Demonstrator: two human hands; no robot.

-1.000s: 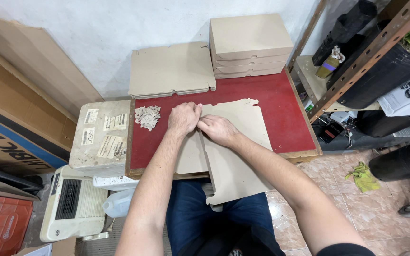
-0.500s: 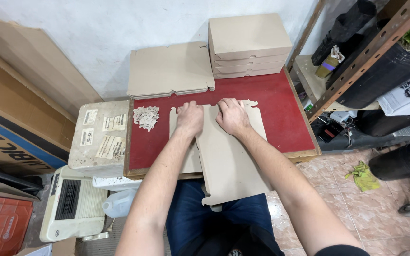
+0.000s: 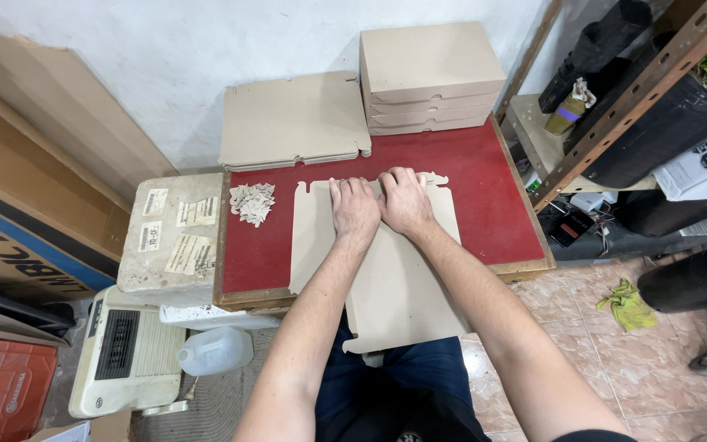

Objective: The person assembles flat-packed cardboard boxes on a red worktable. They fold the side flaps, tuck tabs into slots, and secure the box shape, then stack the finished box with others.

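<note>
both hands lie flat, side by side and touching, on a flat die-cut sheet of tan cardboard [image 3: 386, 270] spread over a red-topped wooden table [image 3: 493, 205]. the left hand [image 3: 355, 209] and the right hand [image 3: 405, 200] press palm-down near the sheet's far edge, fingers stretched forward and loose — neither hand grips anything, they only bear down on the card. the sheet's near end hangs past the table's front edge over the person's lap in dark blue trousers [image 3: 407, 385].

just left of the sheet, apart from it, sits a small heap of pale cardboard scraps [image 3: 253, 202]. at the far edge of the table lies a low pile of unfolded tan cardboard blanks [image 3: 292, 123], and beside it, to the right, a stack of folded flat tan boxes [image 3: 427, 78]. left of the table stands a whitish block with paper labels [image 3: 169, 233]; below it a white plastic jug [image 3: 216, 350] lies on the floor.

what could go wrong, as i judge it: with so much of the sheet unsupported over the lap, uneven pressure from the two hands might let it slide toward the person or skew on the smooth red top. pressing off a score line could crease the card crookedly — and a sweep to the left might scatter the scraps.
</note>
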